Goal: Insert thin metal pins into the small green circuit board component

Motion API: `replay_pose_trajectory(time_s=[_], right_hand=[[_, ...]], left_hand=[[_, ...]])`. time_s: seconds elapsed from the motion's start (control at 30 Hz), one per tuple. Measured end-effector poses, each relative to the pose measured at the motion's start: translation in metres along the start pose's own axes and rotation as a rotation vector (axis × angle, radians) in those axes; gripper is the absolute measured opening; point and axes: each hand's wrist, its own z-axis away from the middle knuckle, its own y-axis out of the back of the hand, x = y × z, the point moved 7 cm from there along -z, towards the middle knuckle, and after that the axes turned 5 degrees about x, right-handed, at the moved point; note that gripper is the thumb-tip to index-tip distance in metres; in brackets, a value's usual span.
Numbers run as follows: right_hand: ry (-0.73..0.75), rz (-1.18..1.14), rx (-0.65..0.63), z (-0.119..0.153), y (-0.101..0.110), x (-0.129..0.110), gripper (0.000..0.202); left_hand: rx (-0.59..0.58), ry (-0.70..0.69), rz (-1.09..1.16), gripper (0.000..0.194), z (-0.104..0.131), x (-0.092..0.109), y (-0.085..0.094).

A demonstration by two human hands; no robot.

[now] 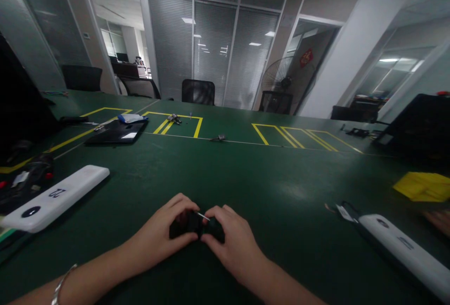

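Low in the middle of the head view, both hands meet over the green table [274, 244]. My left hand [172, 225] is closed, thumb and fingers curled round a small black object [193, 223]. Opposite it, my right hand [234, 234] is also closed, with its thumb and fingertips at the other end of the dark piece. A thin pale strip or rod [203, 216] shows between the two sets of fingertips. The dark shapes inside the grips blend together, so I cannot tell whether they are one part or two, nor their kind.
A white elongated device [75, 197] marked 22 lies left; a similar white device [404, 241] lies right. Farther back are a black flat case [116, 132], small metal parts [220, 137] and yellow tape outlines [198, 128]. A yellow object [423, 186] and another person's blurred hand [438, 218] are far right.
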Motion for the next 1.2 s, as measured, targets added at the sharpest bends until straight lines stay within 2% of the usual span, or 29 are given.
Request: replay_pose_trajectory(time_s=[0.1, 0.2, 0.3, 0.47, 0.63, 0.8, 0.97, 1.07, 1.2], right_hand=[[-0.068, -0.12, 0.103, -0.001, 0.006, 0.008, 0.02], [-0.094, -0.234, 0.203, 0.0, 0.011, 0.012, 0.015], [-0.026, -0.333, 0.251, 0.003, 0.013, 0.007, 0.016], [0.105, -0.387, 0.219, 0.006, 0.011, -0.007, 0.019], [0.132, -0.356, 0.196, 0.006, 0.009, -0.011, 0.019], [0.125, -0.331, 0.173, 0.005, 0.008, -0.011, 0.021], [0.13, -0.357, 0.173, 0.005, 0.008, -0.011, 0.02], [0.145, -0.382, 0.181, 0.006, 0.009, -0.012, 0.018], [0.15, -0.373, 0.185, 0.008, 0.01, -0.016, 0.017]], left_hand=[[0.069, 0.09, 0.195, 0.04, -0.001, -0.008, 0.003], [0.036, 0.172, 0.457, 0.043, -0.002, -0.012, -0.006], [0.012, 0.181, 0.567, 0.041, -0.001, -0.011, -0.015], [-0.038, 0.157, 0.588, 0.041, 0.002, -0.009, -0.023], [-0.039, 0.15, 0.424, 0.039, 0.002, -0.005, -0.019], [-0.036, 0.157, 0.401, 0.038, 0.003, -0.004, -0.019], [-0.054, 0.134, 0.541, 0.038, 0.003, -0.005, -0.022], [-0.064, 0.172, 0.655, 0.033, 0.002, -0.004, -0.022], [-0.066, 0.184, 0.695, 0.029, 0.001, 0.001, -0.021]])
